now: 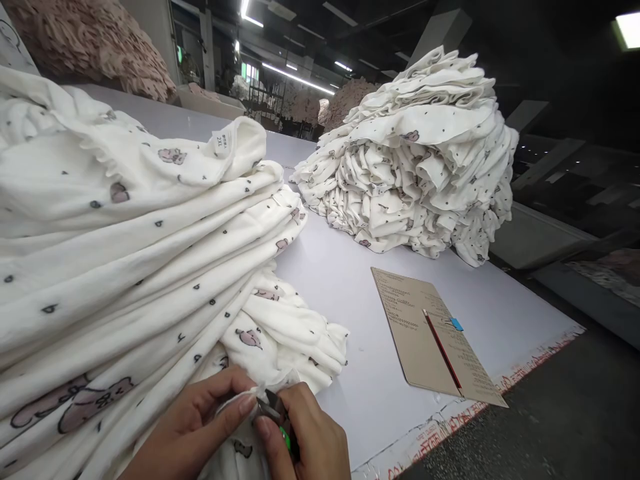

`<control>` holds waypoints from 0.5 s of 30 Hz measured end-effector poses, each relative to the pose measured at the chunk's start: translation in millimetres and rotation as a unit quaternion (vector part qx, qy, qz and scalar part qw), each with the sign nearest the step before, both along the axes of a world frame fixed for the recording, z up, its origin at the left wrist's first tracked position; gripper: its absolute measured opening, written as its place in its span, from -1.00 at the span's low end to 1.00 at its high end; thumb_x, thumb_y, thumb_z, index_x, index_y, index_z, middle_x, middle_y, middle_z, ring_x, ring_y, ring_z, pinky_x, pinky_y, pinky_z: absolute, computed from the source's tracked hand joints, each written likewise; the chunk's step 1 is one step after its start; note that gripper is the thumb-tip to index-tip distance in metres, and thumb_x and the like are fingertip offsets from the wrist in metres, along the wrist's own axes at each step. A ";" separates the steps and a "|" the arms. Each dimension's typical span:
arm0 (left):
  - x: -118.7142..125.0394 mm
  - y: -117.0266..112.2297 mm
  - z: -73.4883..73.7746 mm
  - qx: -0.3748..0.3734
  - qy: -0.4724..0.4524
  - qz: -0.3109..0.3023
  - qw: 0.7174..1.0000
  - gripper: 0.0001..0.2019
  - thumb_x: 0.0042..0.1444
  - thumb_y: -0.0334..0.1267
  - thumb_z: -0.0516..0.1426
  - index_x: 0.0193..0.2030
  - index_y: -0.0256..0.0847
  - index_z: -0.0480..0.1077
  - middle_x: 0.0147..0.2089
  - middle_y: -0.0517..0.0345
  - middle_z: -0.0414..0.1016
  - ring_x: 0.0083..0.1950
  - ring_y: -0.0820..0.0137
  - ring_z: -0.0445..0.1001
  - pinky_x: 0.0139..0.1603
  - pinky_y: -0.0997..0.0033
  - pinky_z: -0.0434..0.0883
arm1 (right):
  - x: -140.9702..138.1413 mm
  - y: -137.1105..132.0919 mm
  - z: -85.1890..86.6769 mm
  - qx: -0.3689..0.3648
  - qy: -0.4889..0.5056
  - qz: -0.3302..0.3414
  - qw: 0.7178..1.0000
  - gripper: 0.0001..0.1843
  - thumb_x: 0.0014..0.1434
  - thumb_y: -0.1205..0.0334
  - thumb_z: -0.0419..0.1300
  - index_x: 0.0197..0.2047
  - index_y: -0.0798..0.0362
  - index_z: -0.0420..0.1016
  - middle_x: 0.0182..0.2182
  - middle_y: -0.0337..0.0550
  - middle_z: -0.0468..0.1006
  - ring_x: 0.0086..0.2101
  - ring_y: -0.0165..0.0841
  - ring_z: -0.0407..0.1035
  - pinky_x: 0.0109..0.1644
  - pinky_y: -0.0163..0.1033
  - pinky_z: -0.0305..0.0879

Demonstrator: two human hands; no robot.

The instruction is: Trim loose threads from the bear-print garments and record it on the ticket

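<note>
My left hand point(187, 427) pinches a thin white thread point(235, 400) and a bit of the cloth at the near edge of a folded stack of white garments point(125, 247). These garments carry small dark dots and pink bear prints. My right hand point(305, 433) grips small metal thread snips point(277, 413) with a green part, their blades right by the thread. The tips of the snips are partly hidden by my fingers. A small white size tag point(222, 142) marked 2XL sticks up from the top of the stack.
A large heap of the same white printed cloth point(415, 160) stands on the pale table point(345, 267) at the back right. A brown sheet with printed lists point(430, 337) lies to the right with a red pencil point(443, 350) on it. Pink cloth heaps point(90, 47) rise behind.
</note>
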State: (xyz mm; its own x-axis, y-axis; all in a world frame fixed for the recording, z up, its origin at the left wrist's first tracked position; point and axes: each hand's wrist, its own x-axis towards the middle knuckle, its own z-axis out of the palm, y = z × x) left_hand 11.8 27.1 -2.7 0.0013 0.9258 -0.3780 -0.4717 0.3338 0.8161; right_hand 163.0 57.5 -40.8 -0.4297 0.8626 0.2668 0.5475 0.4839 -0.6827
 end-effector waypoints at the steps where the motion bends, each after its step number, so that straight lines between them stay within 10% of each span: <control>1: -0.2 -0.1 0.0 -0.003 -0.001 -0.003 1.000 -0.70 -0.12 0.05 0.33 -0.47 -0.15 0.48 -0.47 0.28 0.47 -0.36 0.47 0.35 -0.30 0.63 0.37 | -0.4 -0.4 1.0 -0.003 0.002 -0.002 1.000 -0.62 0.29 -0.12 -0.07 -0.29 -0.06 0.41 -0.46 -0.25 0.47 -0.50 -0.34 0.41 -0.47 -0.32 0.18; 15: 4.8 -2.2 -3.7 -0.010 0.008 0.022 1.000 -0.67 -0.16 0.03 0.35 -0.54 -0.16 0.41 -0.55 0.31 0.34 -0.45 0.52 0.25 -0.43 0.68 0.30 | 0.7 -4.1 6.5 -0.022 0.027 -0.019 0.999 -0.70 0.29 0.03 -0.02 -0.32 -0.06 0.44 -0.48 -0.26 0.45 -0.49 -0.37 0.41 -0.45 -0.36 0.17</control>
